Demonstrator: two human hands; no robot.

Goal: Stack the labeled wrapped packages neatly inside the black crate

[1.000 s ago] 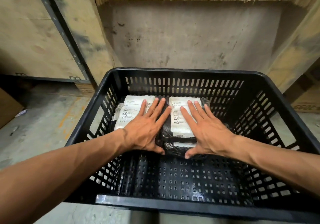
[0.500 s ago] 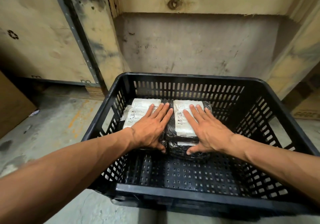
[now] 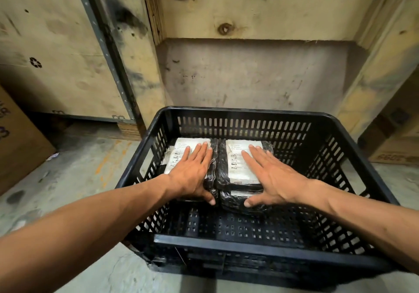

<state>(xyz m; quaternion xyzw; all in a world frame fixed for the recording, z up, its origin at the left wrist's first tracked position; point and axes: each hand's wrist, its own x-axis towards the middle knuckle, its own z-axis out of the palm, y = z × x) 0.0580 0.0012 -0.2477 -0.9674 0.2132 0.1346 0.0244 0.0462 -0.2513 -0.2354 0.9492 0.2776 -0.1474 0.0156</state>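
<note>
Concrete floor [image 3: 74,179] with wooden crate panels [image 3: 260,75] behind and a cardboard box [image 3: 20,138] at left. Black crate [image 3: 260,246] sits on the floor, its near half bare. Two stacks of labeled wrapped packages lie side by side against the far wall: left stack [image 3: 179,152], right stack [image 3: 238,163] showing two layers. Left hand [image 3: 192,174] and right hand [image 3: 269,179] lie flat, fingers spread, one atop each stack.

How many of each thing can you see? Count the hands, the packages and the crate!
Hands: 2, the left hand and the right hand, each lying flat on a package.
Wrapped packages showing: 3, the left package, the right top package and the package beneath it.
Black crate: 1.
Total: 6.
</note>
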